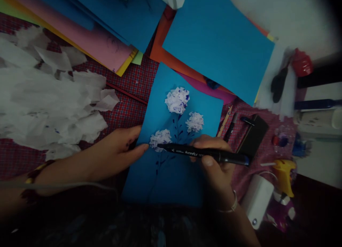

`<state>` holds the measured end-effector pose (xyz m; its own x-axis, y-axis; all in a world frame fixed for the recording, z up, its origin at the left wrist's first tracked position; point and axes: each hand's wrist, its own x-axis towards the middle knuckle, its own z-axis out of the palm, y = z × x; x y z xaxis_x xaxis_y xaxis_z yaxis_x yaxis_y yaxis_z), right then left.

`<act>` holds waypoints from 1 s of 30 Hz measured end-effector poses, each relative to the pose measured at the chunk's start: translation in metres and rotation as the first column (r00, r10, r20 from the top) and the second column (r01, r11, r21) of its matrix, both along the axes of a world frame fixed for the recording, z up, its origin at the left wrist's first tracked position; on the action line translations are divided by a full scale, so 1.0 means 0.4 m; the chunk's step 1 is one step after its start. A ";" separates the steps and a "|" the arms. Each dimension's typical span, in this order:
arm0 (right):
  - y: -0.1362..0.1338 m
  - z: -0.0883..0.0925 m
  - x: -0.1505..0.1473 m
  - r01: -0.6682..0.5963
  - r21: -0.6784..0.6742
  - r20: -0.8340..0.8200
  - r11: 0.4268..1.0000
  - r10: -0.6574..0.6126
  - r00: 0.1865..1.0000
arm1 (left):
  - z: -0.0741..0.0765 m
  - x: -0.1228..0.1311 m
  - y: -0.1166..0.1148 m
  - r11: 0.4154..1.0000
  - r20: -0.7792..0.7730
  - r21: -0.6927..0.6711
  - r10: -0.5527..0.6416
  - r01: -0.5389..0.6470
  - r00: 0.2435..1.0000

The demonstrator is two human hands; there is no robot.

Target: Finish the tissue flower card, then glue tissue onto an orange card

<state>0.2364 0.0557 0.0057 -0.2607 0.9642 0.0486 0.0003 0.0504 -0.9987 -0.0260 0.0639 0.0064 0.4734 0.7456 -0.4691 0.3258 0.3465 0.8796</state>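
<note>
A blue card (171,168) lies on a red checked cloth (125,108). Three white crumpled tissue flowers are stuck on it: a large one (177,99) at the top, one (195,121) to the right, one (160,138) lower left, with dark drawn stems below. My right hand (216,165) grips a black marker (205,153); its tip touches the lower left flower. My left hand (117,152) rests with fingers stretched flat on the card's left edge, beside that flower.
A heap of white tissue scraps (48,108) lies to the left. Blue (216,40), pink and orange paper sheets overlap at the back. To the right are a yellow glue gun (284,174), a white box (258,200), a black case (253,136), scissors (279,83) and pens.
</note>
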 end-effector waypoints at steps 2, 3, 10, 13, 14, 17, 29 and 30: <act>0.001 0.002 -0.001 0.003 -0.010 0.029 1.000 -0.003 1.000 | 0.001 0.000 0.001 1.000 0.010 0.004 -0.002 0.002 1.000; 0.002 0.004 -0.003 0.005 -0.013 0.055 1.000 -0.004 0.998 | 0.001 0.000 0.001 1.000 0.015 0.004 -0.001 0.001 1.000; 0.001 0.006 0.005 0.066 -0.031 0.083 0.997 -0.063 0.995 | -0.002 0.001 0.004 1.000 0.012 0.007 -0.012 0.012 1.000; -0.003 0.005 0.012 0.119 -0.040 0.078 0.992 -0.116 0.990 | 0.000 -0.001 0.003 1.000 0.024 0.003 -0.012 0.012 1.000; -0.004 0.005 0.012 0.121 -0.045 0.071 0.992 -0.118 0.991 | 0.000 -0.001 0.003 1.000 0.030 0.001 -0.012 0.012 0.999; -0.007 0.006 0.006 0.074 -0.052 0.039 0.996 -0.072 0.997 | -0.001 0.000 0.002 1.000 0.029 0.002 -0.009 0.009 1.000; 0.003 -0.001 0.002 0.064 -0.054 0.071 0.997 -0.060 0.996 | 0.000 0.001 0.004 1.000 0.016 0.016 -0.018 0.018 1.000; 0.002 0.000 0.002 0.064 -0.055 0.065 0.996 -0.060 0.996 | 0.001 0.001 0.005 1.000 0.015 0.016 -0.014 0.014 1.000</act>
<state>0.2373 0.0566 0.0056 -0.2010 0.9794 -0.0219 0.0645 -0.0091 -0.9979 -0.0256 0.0658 0.0066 0.4908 0.7460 -0.4501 0.3174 0.3280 0.8897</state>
